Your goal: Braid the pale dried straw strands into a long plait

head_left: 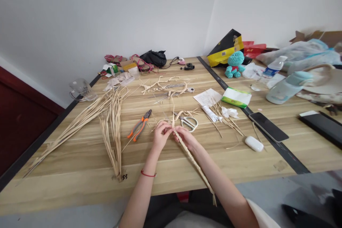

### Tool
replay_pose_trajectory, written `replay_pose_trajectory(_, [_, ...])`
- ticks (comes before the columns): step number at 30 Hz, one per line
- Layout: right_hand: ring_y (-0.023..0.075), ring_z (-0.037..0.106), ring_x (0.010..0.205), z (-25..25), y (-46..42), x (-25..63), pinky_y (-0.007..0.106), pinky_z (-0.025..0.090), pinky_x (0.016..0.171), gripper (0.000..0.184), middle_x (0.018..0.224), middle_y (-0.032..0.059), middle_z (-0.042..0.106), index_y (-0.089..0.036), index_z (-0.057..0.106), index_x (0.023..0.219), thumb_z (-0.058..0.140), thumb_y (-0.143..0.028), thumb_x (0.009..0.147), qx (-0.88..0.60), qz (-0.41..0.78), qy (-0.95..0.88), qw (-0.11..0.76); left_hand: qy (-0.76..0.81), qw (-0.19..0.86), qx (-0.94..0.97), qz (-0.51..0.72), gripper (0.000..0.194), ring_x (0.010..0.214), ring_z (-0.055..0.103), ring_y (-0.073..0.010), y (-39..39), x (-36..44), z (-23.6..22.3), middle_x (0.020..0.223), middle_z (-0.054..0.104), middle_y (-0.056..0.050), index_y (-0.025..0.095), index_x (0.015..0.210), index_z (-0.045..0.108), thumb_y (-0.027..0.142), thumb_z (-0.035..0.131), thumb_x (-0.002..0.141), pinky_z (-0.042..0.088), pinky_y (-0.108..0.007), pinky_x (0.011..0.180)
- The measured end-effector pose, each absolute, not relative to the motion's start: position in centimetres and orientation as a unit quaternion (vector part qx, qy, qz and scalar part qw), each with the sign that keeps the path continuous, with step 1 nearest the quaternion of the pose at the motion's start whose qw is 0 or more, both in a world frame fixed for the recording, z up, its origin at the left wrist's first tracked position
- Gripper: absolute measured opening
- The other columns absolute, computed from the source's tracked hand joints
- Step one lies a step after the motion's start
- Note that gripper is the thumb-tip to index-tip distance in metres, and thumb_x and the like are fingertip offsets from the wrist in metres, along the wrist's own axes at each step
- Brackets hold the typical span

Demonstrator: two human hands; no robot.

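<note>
A long braid of pale straw [196,165] runs from my fingers down across the table's front edge, its loose tip hanging over my lap. My left hand [162,133] pinches the upper end of the braid, where a free strand sticks up. Just beside it, my right hand [185,138] is closed round the braid slightly lower. Behind the hands lie white-handled scissors [190,124], partly covered by a short twisted straw piece [187,114]. Orange-handled pliers [139,125] rest to the left of my left hand.
Bundles of straw [113,128] spread over the left side, near a glass mug [82,91]. On the right are a tube [210,113], a phone [268,127], a white case [254,144], a tissue pack [236,97] and bottles. A crocheted doll [235,65] stands at the back.
</note>
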State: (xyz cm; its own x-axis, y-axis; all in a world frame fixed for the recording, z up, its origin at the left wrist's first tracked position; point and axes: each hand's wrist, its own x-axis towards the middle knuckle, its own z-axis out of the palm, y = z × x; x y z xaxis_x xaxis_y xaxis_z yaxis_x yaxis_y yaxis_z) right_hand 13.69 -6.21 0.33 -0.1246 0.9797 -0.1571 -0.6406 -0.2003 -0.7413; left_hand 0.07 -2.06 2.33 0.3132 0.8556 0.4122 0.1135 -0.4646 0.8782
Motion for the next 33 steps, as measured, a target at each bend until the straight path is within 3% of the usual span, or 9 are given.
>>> replay_pose_trajectory(5, [0.0074,0.049,0.046,0.5,-6.3,13.6,0.019,0.036,0.043,0.018,0.060,-0.0015,0.058,-0.016,0.060,0.069,0.070,-0.031,0.066,-0.329,0.695,-0.260,0.583,0.364,0.516,0.613,0.475,0.035,0.068,0.053,-0.0087,-1.8,0.2,1.7,0.086,0.056,-0.001,0.018,0.092,0.053,0.027,0.072,0.064,0.046,-0.023,0.064])
replay_pose_trajectory(11, [0.0070,0.048,0.046,1.2,-6.7,13.4,0.019,0.037,0.044,0.018,0.060,-0.0018,0.058,-0.016,0.061,0.070,0.071,-0.030,0.065,-0.320,0.704,-0.282,0.568,0.340,0.647,0.532,0.428,0.051,0.091,0.061,-0.0157,-1.9,-0.1,2.4,0.099,0.062,-0.007,0.019,0.103,0.044,0.026,0.073,0.062,0.049,-0.031,0.080])
replay_pose_trajectory(14, [0.0073,0.049,0.047,1.1,-6.9,13.1,0.019,0.038,0.045,0.018,0.062,-0.0012,0.059,-0.017,0.062,0.072,0.072,-0.029,0.065,-0.315,0.712,-0.289,0.557,0.325,0.685,0.523,0.390,0.048,0.088,0.063,-0.0175,-2.1,-0.3,2.7,0.099,0.064,-0.008,0.019,0.109,0.045,0.028,0.067,0.067,0.051,-0.030,0.074])
replay_pose_trajectory(17, [0.0078,0.050,0.049,0.8,-7.0,12.7,0.020,0.038,0.045,0.017,0.065,-0.0004,0.060,-0.017,0.062,0.071,0.072,-0.030,0.065,-0.306,0.727,-0.300,0.536,0.317,0.716,0.505,0.363,0.048,0.074,0.064,-0.0175,-2.4,-0.3,2.5,0.099,0.064,-0.007,0.022,0.115,0.044,0.030,0.061,0.070,0.050,-0.027,0.055])
replay_pose_trajectory(25, [0.0080,0.049,0.048,1.2,-7.2,12.2,0.021,0.038,0.045,0.016,0.063,-0.0008,0.056,-0.016,0.063,0.067,0.071,-0.030,0.067,-0.296,0.727,-0.320,0.530,0.334,0.722,0.468,0.384,0.047,0.057,0.059,-0.0122,-2.7,0.4,2.8,0.088,0.064,-0.003,0.021,0.112,0.042,0.034,0.061,0.071,0.044,-0.022,0.042])
replay_pose_trajectory(33, [0.0077,0.048,0.046,1.0,-7.2,12.3,0.020,0.038,0.045,0.016,0.060,-0.0009,0.058,-0.017,0.064,0.075,0.069,-0.031,0.069,-0.314,0.720,-0.309,0.536,0.327,0.703,0.475,0.417,0.048,0.076,0.064,-0.0169,-2.7,0.2,3.2,0.095,0.065,-0.008,0.020,0.114,0.042,0.031,0.064,0.072,0.050,-0.025,0.057])
